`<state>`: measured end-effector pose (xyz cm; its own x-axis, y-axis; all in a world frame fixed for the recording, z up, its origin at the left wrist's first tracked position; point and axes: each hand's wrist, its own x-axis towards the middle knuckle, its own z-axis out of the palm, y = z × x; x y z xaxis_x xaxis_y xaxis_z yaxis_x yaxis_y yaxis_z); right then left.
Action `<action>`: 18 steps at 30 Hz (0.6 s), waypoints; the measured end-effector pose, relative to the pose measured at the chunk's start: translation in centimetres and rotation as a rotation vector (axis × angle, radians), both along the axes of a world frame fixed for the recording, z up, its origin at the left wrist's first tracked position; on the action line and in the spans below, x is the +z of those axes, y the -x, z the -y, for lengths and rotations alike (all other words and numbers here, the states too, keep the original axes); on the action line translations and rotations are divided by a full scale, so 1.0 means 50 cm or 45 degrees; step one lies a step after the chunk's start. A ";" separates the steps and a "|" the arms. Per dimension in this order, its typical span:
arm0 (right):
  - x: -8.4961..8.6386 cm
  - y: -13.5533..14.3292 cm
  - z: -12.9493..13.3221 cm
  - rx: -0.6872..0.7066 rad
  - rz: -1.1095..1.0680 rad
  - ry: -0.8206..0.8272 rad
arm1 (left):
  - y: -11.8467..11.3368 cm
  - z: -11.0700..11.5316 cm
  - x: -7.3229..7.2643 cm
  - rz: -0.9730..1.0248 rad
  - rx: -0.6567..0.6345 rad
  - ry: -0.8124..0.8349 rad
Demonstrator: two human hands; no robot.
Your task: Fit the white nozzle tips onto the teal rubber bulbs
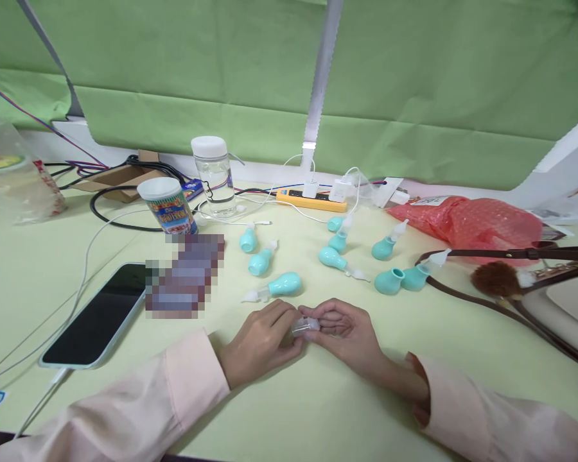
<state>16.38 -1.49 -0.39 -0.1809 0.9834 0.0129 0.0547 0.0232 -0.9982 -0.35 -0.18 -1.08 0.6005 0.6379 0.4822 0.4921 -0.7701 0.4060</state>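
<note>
Between my two hands is a small clear plastic nozzle piece (304, 326), low over the table near its front. The fingers of my left hand (266, 337) close on its left end, partly hiding it. Thumb and fingertips of my right hand (347, 333) pinch its right end. Just beyond my hands lies a teal bulb aspirator (285, 283) with a clear tip pointing left. Several more stand or lie around: an aspirator (262, 262) behind it, a tipped one (333, 258) to the right, and a bare teal bulb (389, 281) with an open mouth.
On the left, a phone (99, 317) lies plugged into a white cable. Behind it stand a paper cup (168, 208) and a lidded clear bottle (215, 179). An orange power strip (313, 200) runs along the back. A red plastic bag (476, 224) and a brown strap (467, 301) are at right.
</note>
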 end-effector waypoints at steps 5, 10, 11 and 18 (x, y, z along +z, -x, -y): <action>-0.001 -0.003 -0.007 -0.020 0.080 -0.012 | 0.005 0.001 -0.001 0.089 0.081 0.021; -0.006 -0.007 -0.014 -0.056 0.186 -0.037 | 0.005 -0.002 -0.009 0.157 0.090 0.070; -0.008 -0.007 -0.014 -0.055 0.190 -0.063 | 0.004 -0.002 -0.008 0.173 0.080 0.080; -0.016 -0.009 -0.012 -0.071 0.214 -0.226 | -0.001 -0.007 0.029 0.400 0.090 0.519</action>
<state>16.85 -0.90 -1.21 -0.1404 0.9770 0.1606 0.2261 0.1896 -0.9555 -0.31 0.16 0.35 0.4153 0.8454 0.3359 0.3434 -0.4876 0.8027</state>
